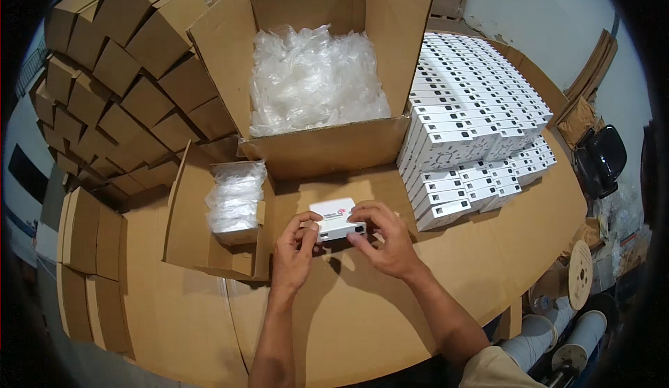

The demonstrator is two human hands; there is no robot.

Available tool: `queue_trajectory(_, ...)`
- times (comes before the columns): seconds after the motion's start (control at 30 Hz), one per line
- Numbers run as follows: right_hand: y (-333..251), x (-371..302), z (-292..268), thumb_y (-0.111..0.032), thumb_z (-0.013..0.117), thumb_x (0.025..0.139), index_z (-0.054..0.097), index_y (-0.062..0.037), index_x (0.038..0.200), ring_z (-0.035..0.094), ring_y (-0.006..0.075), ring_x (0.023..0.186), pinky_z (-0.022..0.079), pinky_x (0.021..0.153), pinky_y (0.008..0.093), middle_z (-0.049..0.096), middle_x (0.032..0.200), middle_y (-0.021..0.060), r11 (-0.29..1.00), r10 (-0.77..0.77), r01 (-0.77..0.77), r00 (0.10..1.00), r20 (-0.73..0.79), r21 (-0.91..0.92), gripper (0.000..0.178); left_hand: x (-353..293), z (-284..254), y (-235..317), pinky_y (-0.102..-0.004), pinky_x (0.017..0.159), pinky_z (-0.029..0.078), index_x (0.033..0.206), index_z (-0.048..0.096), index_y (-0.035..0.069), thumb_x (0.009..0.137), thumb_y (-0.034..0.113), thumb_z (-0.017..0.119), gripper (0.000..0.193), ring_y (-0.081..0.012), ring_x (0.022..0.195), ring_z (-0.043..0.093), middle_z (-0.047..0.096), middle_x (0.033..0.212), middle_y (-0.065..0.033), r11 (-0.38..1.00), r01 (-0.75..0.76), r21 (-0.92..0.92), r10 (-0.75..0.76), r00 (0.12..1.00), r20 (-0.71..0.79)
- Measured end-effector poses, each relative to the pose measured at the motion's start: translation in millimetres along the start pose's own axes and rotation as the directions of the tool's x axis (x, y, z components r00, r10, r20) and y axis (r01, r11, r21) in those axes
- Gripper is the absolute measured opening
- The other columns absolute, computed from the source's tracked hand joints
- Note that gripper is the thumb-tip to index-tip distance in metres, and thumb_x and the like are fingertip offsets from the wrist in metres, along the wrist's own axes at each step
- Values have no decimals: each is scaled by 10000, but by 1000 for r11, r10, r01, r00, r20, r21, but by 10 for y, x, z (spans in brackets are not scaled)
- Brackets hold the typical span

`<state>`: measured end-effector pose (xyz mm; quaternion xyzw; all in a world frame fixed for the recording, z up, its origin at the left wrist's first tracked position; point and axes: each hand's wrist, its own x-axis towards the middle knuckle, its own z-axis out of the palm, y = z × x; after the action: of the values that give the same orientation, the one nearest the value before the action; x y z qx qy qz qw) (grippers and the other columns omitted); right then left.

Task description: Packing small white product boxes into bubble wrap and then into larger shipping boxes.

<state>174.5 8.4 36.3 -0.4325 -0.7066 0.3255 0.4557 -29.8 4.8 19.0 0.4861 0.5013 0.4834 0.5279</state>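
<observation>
Left hand [294,250], right hand [383,241]: fingers clamped on white box [331,209], one per end. From it: bag-filled carton [327,149] 12 o'clock, smaller carton [182,227] 9, box stack [453,126] 2.

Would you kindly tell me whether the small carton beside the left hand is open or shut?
The small carton is open: plastic-wrapped packs show inside, uncovered from above.

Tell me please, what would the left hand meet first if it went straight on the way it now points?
The small white box, whose left end the left hand already touches; past it, probably the front wall of the large open carton, though depth is unclear.
</observation>
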Motion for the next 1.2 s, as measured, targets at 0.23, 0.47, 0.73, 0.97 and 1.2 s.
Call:
queue_trajectory(0.23, 520, 17, 133, 30, 675, 900, 559, 11, 1190, 688, 195, 1016, 558, 825, 292, 614, 1210, 143, 925, 166, -92, 971, -174, 369, 312, 34, 221, 37, -275, 741, 522, 1332, 547, 60, 989, 86, 602, 348, -117, 852, 657, 706, 985, -104, 994, -103, 37, 107, 989, -106)
queue_trajectory(0.47, 494, 54, 36, 48, 673, 883, 504, 15, 1263, 705, 270, 1058, 556, 921, 370, 675, 1138, 190, 978, 162, -140, 978, -134, 157, 417, 144, 127, -171, -366, 888, 554, 1358, 538, 0, 952, 36, 635, 418, -249, 1034, 708, 713, 1163, -183, 923, -197, 330, 226, 973, -51)
queue_trajectory(0.73, 433, 41, -22, 63, 672, 873, 491, 29, 1293, 698, 260, 1032, 555, 932, 361, 687, 1102, 183, 990, 144, -143, 987, -78, 19, 459, 67, 197, 16, -382, 906, 561, 1273, 592, -17, 928, -11, 646, 349, -280, 1067, 717, 722, 1138, -190, 884, -153, 442, 196, 979, -53)
queue_trajectory(0.97, 400, 39, -45, 64, 650, 856, 482, 14, 1325, 672, 308, 1130, 551, 969, 398, 670, 1146, 208, 982, 177, -179, 984, -36, -57, 500, 71, 165, -3, -400, 912, 560, 1263, 590, -9, 911, -16, 662, 360, -319, 1063, 713, 713, 1124, -204, 835, -195, 515, 241, 970, -24)
queue_trajectory(1.2, 566, 38, -112, 112, 459, 798, 400, 32, 1397, 571, 377, 1271, 457, 1094, 442, 586, 1321, 240, 995, 90, -91, 995, -53, -28, 607, 12, 210, 103, -396, 953, 520, 1225, 603, -18, 935, 109, 666, 323, -315, 1098, 661, 657, 1200, -190, 801, -363, 475, 463, 879, -109)
